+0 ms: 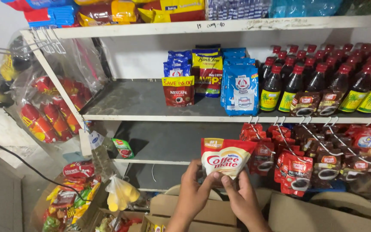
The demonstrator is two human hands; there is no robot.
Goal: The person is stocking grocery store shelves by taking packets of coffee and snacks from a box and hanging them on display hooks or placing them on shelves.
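Both my hands hold up a red-and-cream creamer pouch [225, 157] in front of the lower shelf. My left hand [193, 189] grips its lower left corner. My right hand [240, 195] pinches its bottom edge from the right. Just to the right of the pouch, strips of red sachets [295, 169] hang from hooks on the middle shelf's edge [159, 117].
Middle shelf carries a red coffee pouch [178, 90], blue milk-powder bags [240, 88] and rows of dark bottles with red caps [323, 79]. Bagged snacks [48, 111] hang at the left. Open cardboard boxes [202, 210] and a bag of yellow items [121, 195] lie below.
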